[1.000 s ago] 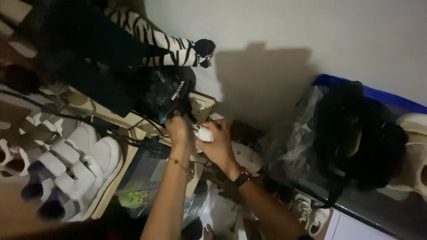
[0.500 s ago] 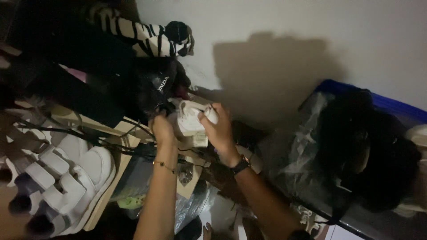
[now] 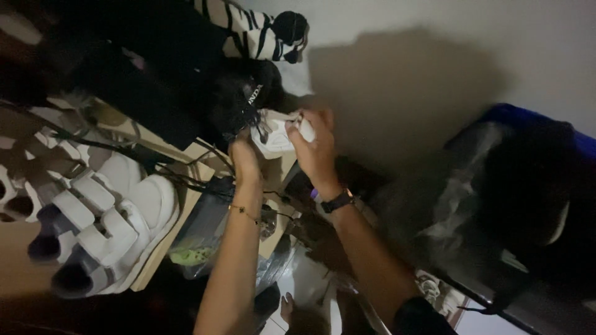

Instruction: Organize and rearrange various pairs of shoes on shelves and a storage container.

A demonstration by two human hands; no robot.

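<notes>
Wall (image 3: 434, 37): standing pale behind a cluttered shelf (image 3: 155, 260).
Left hand (image 3: 243, 156): fingers closing on the white shoe (image 3: 276, 139), steadying it.
Right hand (image 3: 313, 152): fingers pinching its top.

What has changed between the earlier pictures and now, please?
A second ago the right hand gripped a small white thing low among the cables. Both hands have since risen toward the wall, and a larger white object has come up between them. The left hand sits at its left edge, the right over its top. The white shoes, striped toy and black bag stayed put.
</notes>
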